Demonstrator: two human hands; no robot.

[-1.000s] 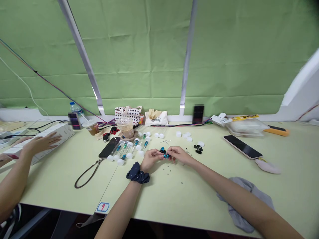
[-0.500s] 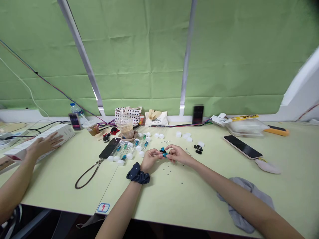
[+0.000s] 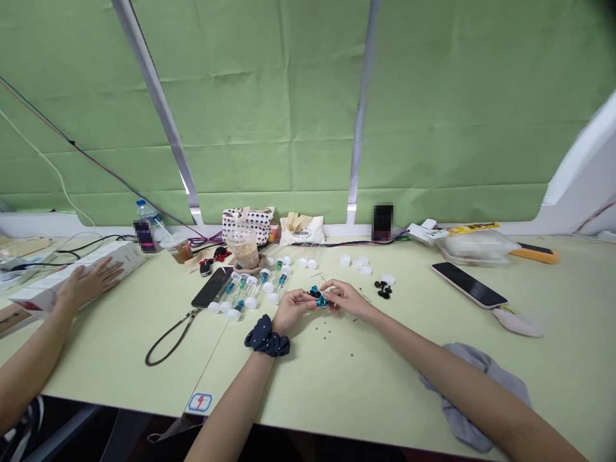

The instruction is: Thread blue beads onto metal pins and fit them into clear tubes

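Observation:
My left hand (image 3: 291, 306) and my right hand (image 3: 347, 299) meet low over the pale green table (image 3: 308, 378). Between their fingertips they hold a small teal and black assembled part (image 3: 318, 297), partly hidden by my fingers. Just ahead of my hands, several clear tubes with teal parts and white caps (image 3: 245, 293) lie side by side. Several white caps (image 3: 356, 263) and a small cluster of black pieces (image 3: 383, 289) sit to the front right. Tiny dark bits (image 3: 327, 333) are scattered below my right wrist.
A co-worker's hand (image 3: 91, 282) rests on a white box (image 3: 113, 263) at the left. A black phone (image 3: 212, 287) with a lanyard, a plastic cup (image 3: 243, 247), bags, a second phone (image 3: 469, 284) and a grey cloth (image 3: 474, 391) share the table.
My hands have shifted only slightly, staying together on the small part. The co-worker's hand has moved a little on the white box.

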